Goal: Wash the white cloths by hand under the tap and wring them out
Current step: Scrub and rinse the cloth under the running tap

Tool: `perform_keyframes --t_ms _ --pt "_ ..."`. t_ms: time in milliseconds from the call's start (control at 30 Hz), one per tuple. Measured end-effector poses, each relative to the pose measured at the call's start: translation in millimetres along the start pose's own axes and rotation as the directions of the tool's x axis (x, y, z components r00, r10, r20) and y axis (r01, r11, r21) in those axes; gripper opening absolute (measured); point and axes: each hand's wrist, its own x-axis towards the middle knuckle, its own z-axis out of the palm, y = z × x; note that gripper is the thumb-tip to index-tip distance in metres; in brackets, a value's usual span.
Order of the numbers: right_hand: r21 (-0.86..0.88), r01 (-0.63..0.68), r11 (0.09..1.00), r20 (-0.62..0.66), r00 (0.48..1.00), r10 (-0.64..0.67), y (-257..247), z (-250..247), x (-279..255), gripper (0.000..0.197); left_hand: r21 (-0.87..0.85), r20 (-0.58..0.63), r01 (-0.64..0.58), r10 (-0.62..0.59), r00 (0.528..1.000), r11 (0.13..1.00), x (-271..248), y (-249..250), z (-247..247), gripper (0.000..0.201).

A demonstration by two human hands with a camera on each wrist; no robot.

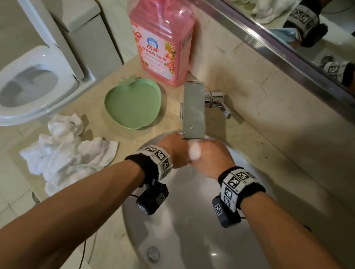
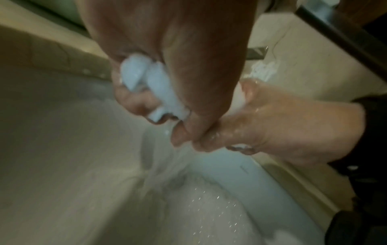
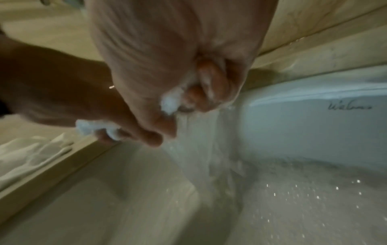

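Note:
Under the chrome tap [image 1: 194, 111], over the white sink [image 1: 181, 238], both hands squeeze one wet white cloth [image 1: 194, 152]. My left hand [image 1: 170, 150] grips one end; the cloth [image 2: 154, 92] bulges out between its curled fingers. My right hand [image 1: 211, 157] grips the other end, with the cloth [image 3: 170, 102] showing between palm and fingers. Water streams from the hands down into the sink [image 3: 209, 215]. More white cloths [image 1: 70, 153] lie crumpled on the counter left of the sink.
A green apple-shaped dish [image 1: 134, 102] and a pink soap bottle [image 1: 161, 37] stand on the beige counter behind the cloths. A toilet [image 1: 27, 84] is at far left. A mirror [image 1: 314, 28] runs along the wall. The sink drain [image 1: 153, 253] lies near me.

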Motion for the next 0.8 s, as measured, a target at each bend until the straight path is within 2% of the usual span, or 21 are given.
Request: perform_keyframes --t_ms 100,167,200,267,333,400,467,567,600,633,700,733,800 --pt "0.138 0.035 0.99 0.07 0.997 -0.045 1.5 -9.9 -4.0 0.064 -0.209 -0.004 -0.073 0.074 0.997 0.975 -15.6 -6.3 -8.3 0.049" --pt "0.198 0.105 0.975 0.116 0.985 -0.13 -0.8 -12.2 -6.1 0.061 -0.383 0.021 -0.019 0.029 0.999 0.923 -24.1 -12.9 -13.1 0.059" --pt "0.185 0.154 0.97 0.129 0.975 -0.18 -2.0 -12.2 -6.1 0.054 -0.431 0.039 0.015 0.002 0.999 0.902 -26.7 -17.4 -15.0 0.062" --pt "0.102 0.212 0.972 0.147 0.963 -0.226 -6.3 -12.3 -8.2 0.057 -0.474 0.064 0.041 -0.012 0.998 0.88 -31.2 -25.8 -16.5 0.067" --pt "0.081 0.19 0.978 0.082 0.977 -0.197 -11.0 -12.2 -10.2 0.058 -0.499 0.011 -0.001 0.007 1.0 0.867 -36.5 -31.0 -15.0 0.065" --pt "0.193 0.12 0.974 -0.048 0.992 -0.113 -12.8 -10.7 -12.8 0.063 -0.516 -0.078 -0.036 -0.005 0.997 0.856 -42.2 -34.4 -8.8 0.058" --pt "0.337 0.065 0.939 -0.149 0.989 -0.015 -14.3 -8.6 -16.0 0.068 -0.531 -0.19 -0.043 -0.069 0.979 0.846 -46.7 -36.4 -1.4 0.052" --pt "0.386 0.022 0.922 -0.2 0.978 0.061 -12.9 -5.2 -19.5 0.056 -0.601 -0.317 -0.066 -0.161 0.935 0.796 -47.4 -40.7 5.4 0.027" --pt "0.389 0.024 0.921 -0.202 0.977 0.06 -11.8 -3.5 -20.6 0.051 -0.621 -0.295 -0.064 -0.157 0.943 0.782 -47.1 -41.6 5.9 0.024" --pt "0.402 0.047 0.914 -0.213 0.976 0.043 -11.5 -1.5 -22.3 0.047 -0.636 -0.236 -0.049 -0.135 0.962 0.77 -47.4 -42.0 5.9 0.032" --pt "0.427 0.129 0.895 -0.241 0.97 -0.025 -14.4 2.5 -26.3 0.046 -0.668 -0.131 -0.03 -0.078 0.988 0.743 -49.2 -40.3 3.6 0.061" --pt "0.417 0.167 0.894 -0.249 0.966 -0.064 -17.2 4.3 -27.8 0.049 -0.666 -0.114 -0.04 -0.048 0.992 0.745 -49.0 -40.2 3.2 0.069" --pt "0.371 0.221 0.902 -0.273 0.954 -0.121 -21.6 6.8 -29.9 0.051 -0.605 -0.137 -0.071 -0.016 0.99 0.793 -47.3 -38.9 5.0 0.06"
